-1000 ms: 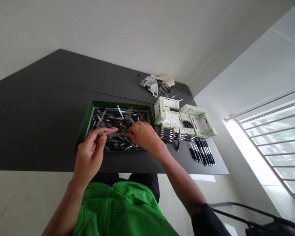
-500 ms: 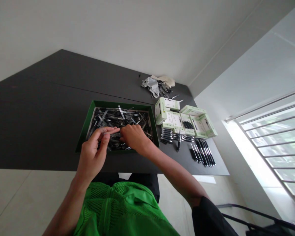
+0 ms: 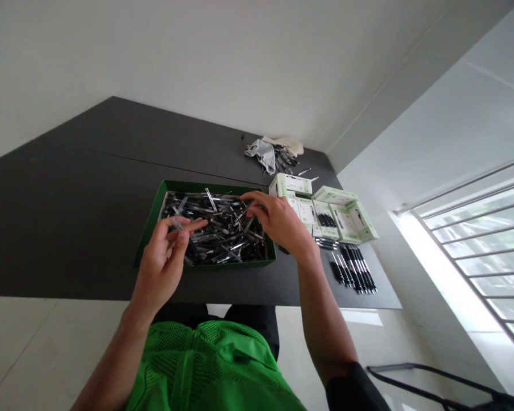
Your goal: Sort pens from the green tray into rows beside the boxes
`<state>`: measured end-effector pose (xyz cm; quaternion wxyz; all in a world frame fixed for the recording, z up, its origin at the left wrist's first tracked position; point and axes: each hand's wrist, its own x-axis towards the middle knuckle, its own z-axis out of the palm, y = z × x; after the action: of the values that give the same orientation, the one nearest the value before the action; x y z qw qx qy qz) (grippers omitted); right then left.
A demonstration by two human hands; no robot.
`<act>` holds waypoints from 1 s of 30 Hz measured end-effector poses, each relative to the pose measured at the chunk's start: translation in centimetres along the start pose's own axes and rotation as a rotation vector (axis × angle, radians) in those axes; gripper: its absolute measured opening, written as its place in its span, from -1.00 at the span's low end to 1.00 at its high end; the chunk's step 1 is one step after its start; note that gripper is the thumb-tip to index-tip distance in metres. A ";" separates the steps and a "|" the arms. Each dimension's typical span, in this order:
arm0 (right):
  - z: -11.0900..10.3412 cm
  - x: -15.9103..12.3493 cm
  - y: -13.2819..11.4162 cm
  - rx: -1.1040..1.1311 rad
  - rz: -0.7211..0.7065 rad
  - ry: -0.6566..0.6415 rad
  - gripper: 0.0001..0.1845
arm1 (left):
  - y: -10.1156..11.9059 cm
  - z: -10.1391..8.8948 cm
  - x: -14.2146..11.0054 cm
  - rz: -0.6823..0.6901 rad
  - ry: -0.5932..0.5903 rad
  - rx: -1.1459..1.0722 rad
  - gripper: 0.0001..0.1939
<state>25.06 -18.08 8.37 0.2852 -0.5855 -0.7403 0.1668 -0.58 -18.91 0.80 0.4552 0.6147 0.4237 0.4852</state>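
Many loose pens and pen parts (image 3: 223,234), clear and black, fill the green box (image 3: 154,216). My left hand (image 3: 165,248) is over the box's left side, index finger stretched out. A clear pen (image 3: 179,224) lies across its fingers, its lower end blurred against the pile. Over the box's right side is my right hand (image 3: 276,217), palm down with thumb and fingers apart. I see nothing held in it, though its fingertips are close to the pens.
Pale green-and-white cartons (image 3: 346,220) stand to the right, one with black pens (image 3: 326,220) inside. Rows of pens (image 3: 355,268) lie near the table's right edge. A grey cloth (image 3: 262,154) and a cream cloth (image 3: 289,145) lie at the back by more pens.
My right hand has moved right and away from my left hand, from the box's middle to its right side, and its fingers have spread. My left hand stays nearly in place.
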 end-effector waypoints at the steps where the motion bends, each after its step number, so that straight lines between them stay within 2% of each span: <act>1: 0.2 -0.2 0.3 -0.060 0.013 0.037 -0.64 | 0.0 0.2 0.2 0.012 0.000 0.012 -0.68; 4: 1.0 -0.6 1.1 -0.103 0.062 0.151 -0.64 | 0.1 0.8 0.8 0.037 -0.020 0.047 -0.68; 7: 2.0 -0.8 1.6 0.062 0.098 0.251 -0.72 | 0.2 1.7 1.3 0.042 -0.086 0.076 -0.68; 9: 2.6 -1.0 1.4 0.213 0.097 0.273 -0.81 | 0.4 2.3 1.7 0.046 -0.128 0.112 -0.67; 12: 3.2 -1.5 0.5 0.440 0.049 0.232 -0.94 | 0.7 3.1 2.0 0.069 -0.176 0.157 -0.68; 16: 3.5 -1.6 -1.2 0.588 -0.007 0.137 -0.83 | 0.7 3.7 2.2 0.100 -0.232 0.190 -0.67; 19: 3.9 -1.3 -2.1 0.669 -0.051 0.074 -0.86 | 0.6 3.7 2.1 0.113 -0.234 0.247 -0.67; 23: 4.5 -0.8 -2.5 0.638 -0.040 0.015 -0.89 | 0.6 3.7 2.0 0.120 -0.231 0.279 -0.64; 30: 4.6 -1.2 -1.5 0.495 -0.087 0.031 -0.75 | 0.4 3.7 1.8 0.117 -0.199 0.256 -0.65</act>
<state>21.29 -19.24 5.38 0.4380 -0.4680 -0.6969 0.3216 3.42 -17.78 1.12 0.3839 0.7362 0.3984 0.3898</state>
